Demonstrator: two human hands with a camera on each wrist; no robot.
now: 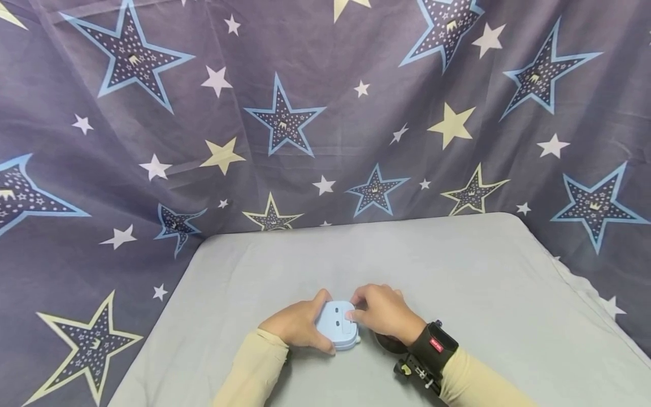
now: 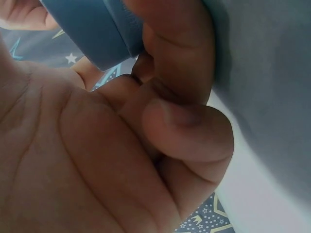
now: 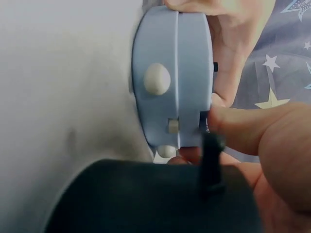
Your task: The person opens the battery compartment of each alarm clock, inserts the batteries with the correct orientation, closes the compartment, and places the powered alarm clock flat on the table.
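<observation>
A light blue plastic device with rounded corners lies low over the grey cloth, its flat face turned up. That face carries two small dark slots and a rectangular panel. My left hand grips the device from the left, thumb at the near edge and fingers at the far one. From the other side my right hand pinches its right end, the thumb pressing at the panel's edge. The right wrist view shows a rounded white knob on the device's side and the thumb at a dark notch.
Grey cloth covers the table. Behind it and along both sides hangs a dark curtain printed with stars. A black strap with a camera mount sits on my right wrist, and a dark rounded part shows beneath that hand.
</observation>
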